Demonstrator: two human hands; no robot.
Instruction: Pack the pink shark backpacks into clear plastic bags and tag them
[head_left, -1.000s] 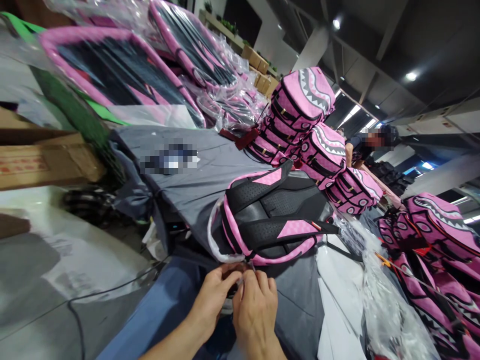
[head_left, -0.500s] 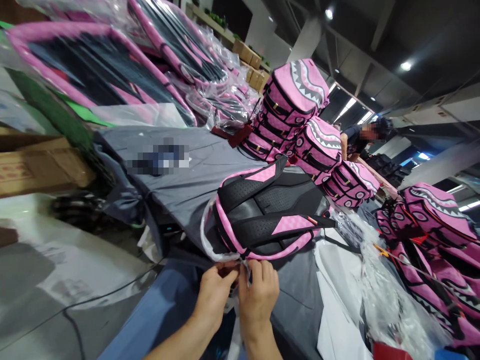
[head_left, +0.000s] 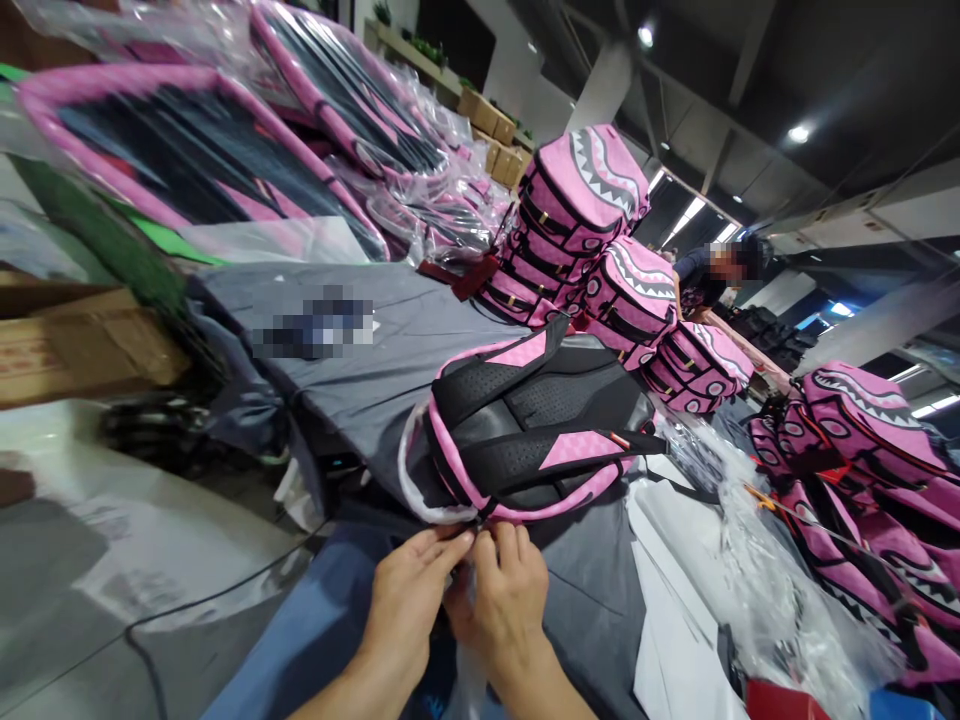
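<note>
A pink and black backpack (head_left: 540,410) lies on the grey-covered table (head_left: 330,385), its black padded straps facing up. A whitish wrapping strip (head_left: 409,480) curves round its left end and hangs down between my hands. My left hand (head_left: 409,590) is closed at the backpack's near edge, thumb and fingers pinched together. Pressed beside it, my right hand (head_left: 511,585) is closed too, fingers curled over the strip. The fingertips meet just below the pink trim, and the exact grip point is partly hidden.
Pink shark-mouth backpacks (head_left: 581,190) are stacked behind, with more backpacks (head_left: 870,420) at right. Plastic-wrapped backpacks (head_left: 202,150) lie at upper left. Clear plastic bags (head_left: 787,590) and white sheets (head_left: 675,620) lie at right. A cardboard box (head_left: 90,340) stands left. A person (head_left: 705,275) is behind.
My hands have shifted slightly left, still together at the backpack's edge. My left fingers now pinch closer to my right hand. The backpack lies in nearly the same position.
</note>
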